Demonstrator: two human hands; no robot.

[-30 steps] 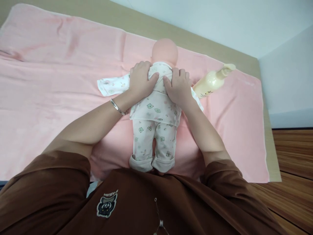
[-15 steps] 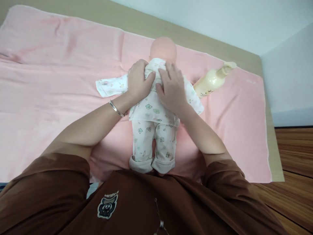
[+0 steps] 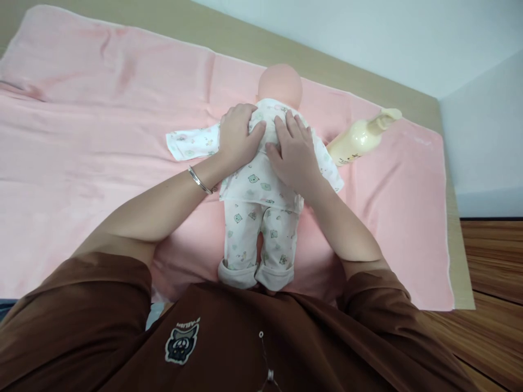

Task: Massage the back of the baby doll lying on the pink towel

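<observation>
On the pink blanket [image 3: 81, 136], left hand [image 3: 237, 133] and right hand [image 3: 294, 155] lie flat atop the doll [image 3: 261, 188], grip seemingly released.

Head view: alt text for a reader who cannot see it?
Left hand and right hand rest flat on the upper body of a baby doll lying on a pink towel; a cream pump bottle lies beside it.

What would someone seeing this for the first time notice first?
A baby doll in printed pyjamas lies at the middle of a pink blanket, with its head pointing away from the person. Both hands rest on its upper body, the left hand over one shoulder and the right hand close beside it. A cream pump bottle lies on its side on the blanket, just beyond the right hand.
</observation>
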